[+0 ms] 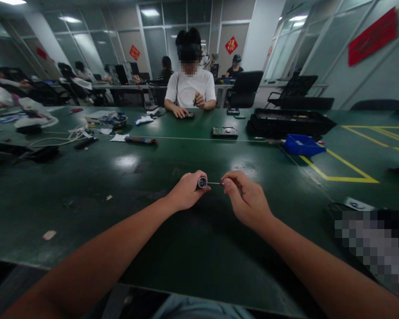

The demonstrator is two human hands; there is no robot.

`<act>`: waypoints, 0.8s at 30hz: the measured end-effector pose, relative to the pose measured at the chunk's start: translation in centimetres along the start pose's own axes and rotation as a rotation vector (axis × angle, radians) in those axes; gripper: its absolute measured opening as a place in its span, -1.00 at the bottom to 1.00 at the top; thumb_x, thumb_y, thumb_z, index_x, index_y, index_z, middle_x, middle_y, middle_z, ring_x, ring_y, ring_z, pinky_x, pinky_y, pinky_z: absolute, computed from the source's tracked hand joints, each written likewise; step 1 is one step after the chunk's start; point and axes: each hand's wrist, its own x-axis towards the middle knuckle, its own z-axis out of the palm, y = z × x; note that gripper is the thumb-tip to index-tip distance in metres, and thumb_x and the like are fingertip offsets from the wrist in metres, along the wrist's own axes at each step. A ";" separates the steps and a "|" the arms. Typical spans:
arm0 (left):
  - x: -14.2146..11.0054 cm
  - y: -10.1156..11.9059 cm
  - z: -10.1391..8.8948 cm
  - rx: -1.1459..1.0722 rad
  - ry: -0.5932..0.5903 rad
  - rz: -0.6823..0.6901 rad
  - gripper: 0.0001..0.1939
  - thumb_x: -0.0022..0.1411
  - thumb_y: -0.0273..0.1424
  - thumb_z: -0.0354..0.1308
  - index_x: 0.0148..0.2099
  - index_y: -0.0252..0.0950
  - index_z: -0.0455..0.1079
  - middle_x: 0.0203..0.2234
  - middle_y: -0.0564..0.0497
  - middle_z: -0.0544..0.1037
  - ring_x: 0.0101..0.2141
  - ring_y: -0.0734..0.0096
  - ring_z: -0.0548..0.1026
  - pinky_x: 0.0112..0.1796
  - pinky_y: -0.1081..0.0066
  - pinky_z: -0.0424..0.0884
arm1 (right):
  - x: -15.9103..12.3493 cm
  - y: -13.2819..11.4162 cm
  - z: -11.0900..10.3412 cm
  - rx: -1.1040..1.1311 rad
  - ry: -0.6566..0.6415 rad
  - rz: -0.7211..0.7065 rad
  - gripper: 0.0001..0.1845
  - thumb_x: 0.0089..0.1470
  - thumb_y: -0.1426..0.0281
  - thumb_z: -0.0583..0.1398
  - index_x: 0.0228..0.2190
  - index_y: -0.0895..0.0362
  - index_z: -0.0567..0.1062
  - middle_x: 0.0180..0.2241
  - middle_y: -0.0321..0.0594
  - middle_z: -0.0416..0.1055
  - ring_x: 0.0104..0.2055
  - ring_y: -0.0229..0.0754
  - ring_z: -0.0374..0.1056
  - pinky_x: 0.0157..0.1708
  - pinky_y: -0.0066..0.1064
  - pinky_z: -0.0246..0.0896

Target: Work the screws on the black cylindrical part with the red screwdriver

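Note:
My left hand is closed around a dark cylindrical object whose round, metallic-looking end faces me. Most of its body is hidden by my fingers, so its kind is unclear. Between thumb and fingers, my right hand grips a thin screwdriver with a reddish handle end. The metal shaft points left and its tip meets the right side of the cylinder's end; whether it touches a screw there is too small to see. Both hands are above the green table, near its middle.
Across the green table sits a person in a white shirt, handling small items. A hard drive, a blue bin and a long black case lie to the far right. A dark tool-like cylinder and cables lie left.

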 end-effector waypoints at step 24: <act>-0.1 0.1 0.3 -0.002 0.017 -0.053 -0.81 0.25 -0.36 0.21 -0.11 -0.23 0.30 -0.25 -0.01 0.50 -0.21 0.24 0.46 -0.19 0.26 0.35 | 1.2 2.1 0.9 0.357 0.166 0.218 -0.73 0.24 0.17 0.14 -0.27 0.12 0.45 -0.39 -0.21 0.51 -0.35 -0.17 0.47 -0.27 -0.26 0.37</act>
